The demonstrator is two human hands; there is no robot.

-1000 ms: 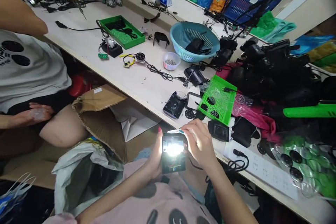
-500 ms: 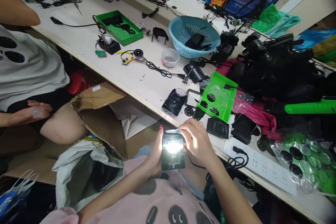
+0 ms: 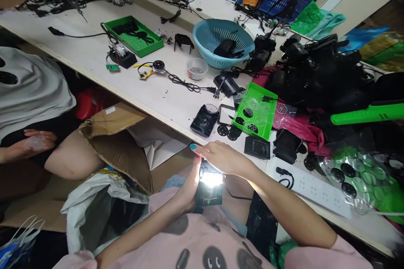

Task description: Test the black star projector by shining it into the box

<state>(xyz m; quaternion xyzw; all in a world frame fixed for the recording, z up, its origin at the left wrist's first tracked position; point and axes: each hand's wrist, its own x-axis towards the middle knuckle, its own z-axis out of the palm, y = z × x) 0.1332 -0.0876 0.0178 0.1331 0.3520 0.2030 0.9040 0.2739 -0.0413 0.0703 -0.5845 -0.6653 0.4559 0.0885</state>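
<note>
We hold a small black boxy lamp unit (image 3: pixel 208 187) over our lap, just below the bench edge (image 3: pixel 151 109), its rectangular face glowing bright white. Our left hand (image 3: pixel 190 185) is clamped around the unit's left side. Our right hand (image 3: pixel 219 157) lies flat across its top, fingers stretched out together, one nail teal. Nearby on the pale bench: a black plastic housing (image 3: pixel 204 120), a perforated green tray (image 3: pixel 255 111), a slotted round blue basket (image 3: pixel 223 42), a white power strip (image 3: pixel 311 189).
</note>
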